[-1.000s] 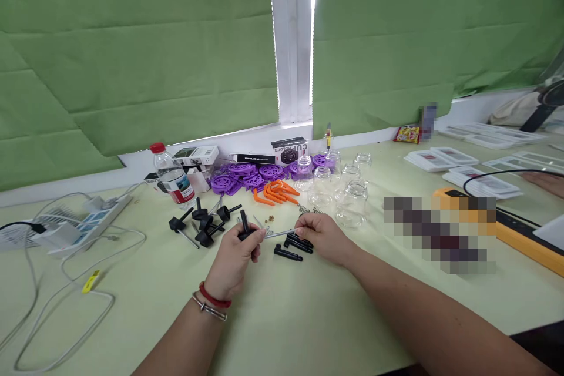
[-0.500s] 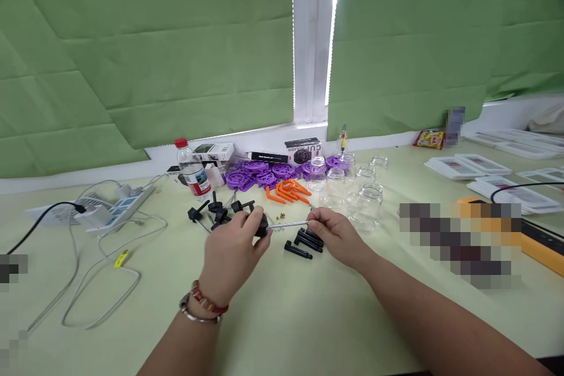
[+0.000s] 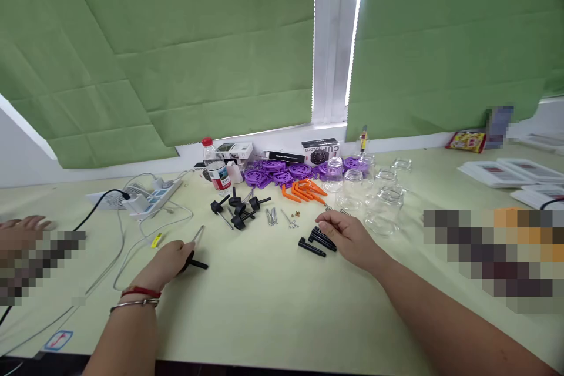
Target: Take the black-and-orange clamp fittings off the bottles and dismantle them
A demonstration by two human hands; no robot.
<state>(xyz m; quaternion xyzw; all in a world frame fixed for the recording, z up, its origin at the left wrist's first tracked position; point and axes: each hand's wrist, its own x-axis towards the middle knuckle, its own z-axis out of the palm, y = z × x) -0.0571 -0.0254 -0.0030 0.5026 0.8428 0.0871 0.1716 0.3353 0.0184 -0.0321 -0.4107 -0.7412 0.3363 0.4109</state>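
Observation:
My left hand is closed around a black plastic knob with a metal rod. The rod points up and away from my fingers, and a short black stem juts out to the right. Above the table's right-centre is my right hand, its fingers loosely curled, with nothing visible between them. Just below its fingertips lie several black plastic handles, partly covered by the hand. Several more black knobs with rods rest behind the left hand. Metal pins, small brass pieces and springs lie farther back.
Orange cranks, purple discs and glass jars stand or lie at the back. A water bottle stands left of them. A power strip and loose cables occupy the left. Another person's hand is at the far left edge.
My left hand has moved left and nearer, carrying the black knob with its rod away from my right hand. The right hand has let go of the rod's end. The view has turned left.

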